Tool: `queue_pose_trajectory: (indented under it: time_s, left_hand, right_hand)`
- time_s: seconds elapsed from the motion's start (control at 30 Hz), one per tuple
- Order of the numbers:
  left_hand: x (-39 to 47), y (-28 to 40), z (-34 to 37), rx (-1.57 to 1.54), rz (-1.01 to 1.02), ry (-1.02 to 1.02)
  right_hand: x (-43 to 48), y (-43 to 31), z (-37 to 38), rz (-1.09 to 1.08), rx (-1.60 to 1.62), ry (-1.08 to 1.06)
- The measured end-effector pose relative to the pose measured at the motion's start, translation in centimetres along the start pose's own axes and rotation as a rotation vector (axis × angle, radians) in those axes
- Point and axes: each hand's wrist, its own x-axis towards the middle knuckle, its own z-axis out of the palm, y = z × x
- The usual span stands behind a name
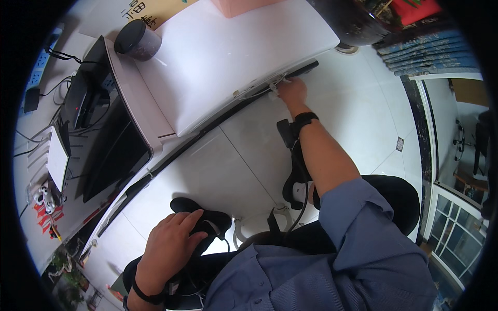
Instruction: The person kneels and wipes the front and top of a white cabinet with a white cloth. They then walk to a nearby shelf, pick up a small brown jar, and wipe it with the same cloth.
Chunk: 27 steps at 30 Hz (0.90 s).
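My right hand [291, 92] reaches down to the near lower edge of a white cabinet [241, 54], its fingers curled beside thin white cords [275, 86] and some whitish material. The fingertips are mostly hidden, so a firm hold cannot be made out. A black strap with a small black box [286, 132] sits at that wrist. My left hand [169, 243] rests palm down over my left thigh, above a black shoe [212, 221], fingers slightly spread and holding nothing. A black band circles the left wrist.
A dark-lidded jar [138, 40] and a pink box [245, 6] stand on the white top. On the left are a black monitor [113, 144], cables and a blue power strip [37, 72]. A large dark pot [350, 23] stands at upper right, near a patterned blue cloth [432, 54].
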Motion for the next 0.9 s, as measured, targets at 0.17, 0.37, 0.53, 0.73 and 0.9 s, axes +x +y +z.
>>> queue_pose_trajectory:
  time_s: [0.17, 0.37, 0.53, 0.73, 0.9]
  left_hand:
    - [0.2, -0.3, 0.1, -0.019, -0.001, 0.006]
    - [0.1, -1.0, 0.4, -0.052, 0.011, 0.039]
    - [-0.5, -1.2, 0.6, -0.051, 0.015, 0.039]
    - [-2.2, -1.3, 1.2, -0.076, 0.053, 0.109]
    - [-4.2, -1.4, 2.5, -0.081, 0.034, 0.124]
  right_hand:
    - [5.1, 2.1, -2.2, 0.049, -0.102, 0.107]
    - [11.8, 3.7, -7.9, 0.248, 0.274, 0.349]
    - [7.5, 3.1, -4.1, 0.017, -0.038, 0.235]
    - [-5.8, -0.4, 1.6, -0.213, -0.098, 0.147]
    - [-15.5, -3.9, 6.2, -0.304, -0.026, -0.197]
